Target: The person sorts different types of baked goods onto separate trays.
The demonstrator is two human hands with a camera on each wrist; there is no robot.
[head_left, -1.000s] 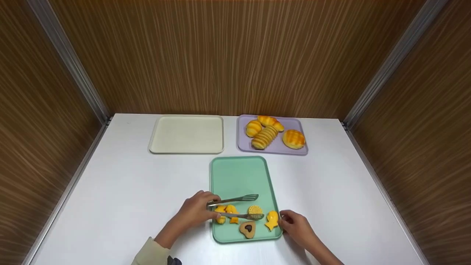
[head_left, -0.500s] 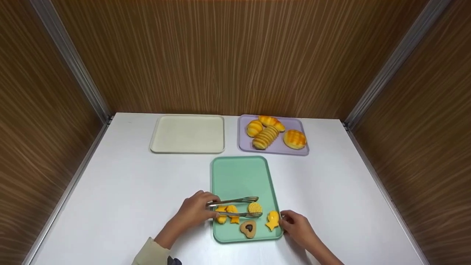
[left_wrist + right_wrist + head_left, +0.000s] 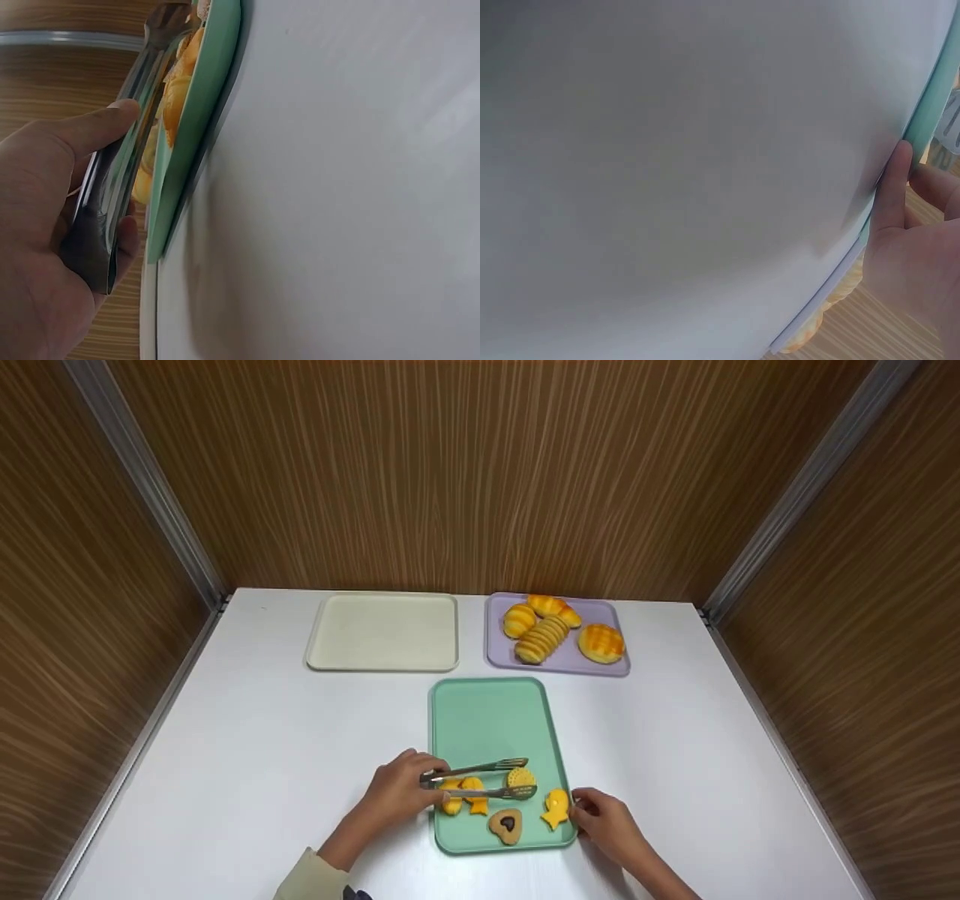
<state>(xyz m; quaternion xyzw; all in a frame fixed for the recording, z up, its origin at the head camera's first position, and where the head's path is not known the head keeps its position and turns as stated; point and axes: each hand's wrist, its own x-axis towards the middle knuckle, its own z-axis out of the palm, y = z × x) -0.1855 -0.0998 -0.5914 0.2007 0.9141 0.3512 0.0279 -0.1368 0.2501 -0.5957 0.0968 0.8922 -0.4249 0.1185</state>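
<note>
My left hand (image 3: 406, 784) holds metal tongs (image 3: 480, 793) over the near half of a green tray (image 3: 487, 712). The tips of the tongs lie on either side of a round yellow biscuit (image 3: 520, 778), the lower tip overlapping its near edge. Under the handle side sit yellow fish-shaped pieces (image 3: 475, 798), partly covered. A heart-shaped cookie with a dark centre (image 3: 505, 826) lies nearer the front. My right hand (image 3: 606, 823) pinches the tray's right rim, beside another yellow fish-shaped biscuit (image 3: 555, 808). In the left wrist view, thumb and fingers grip the tongs' sides (image 3: 112, 172).
Behind the green tray, a cream tray (image 3: 382, 631) stands at the back left. To its right, a lilac tray (image 3: 570, 661) carries several breads, among them a ridged loaf (image 3: 541, 640) and a round bun (image 3: 601, 643). Wood-grain panels (image 3: 480, 472) enclose the white table (image 3: 315, 720).
The tongs' tips have drawn closer together around the round biscuit, and it has shifted slightly away from me. My right hand stays at the tray's rim.
</note>
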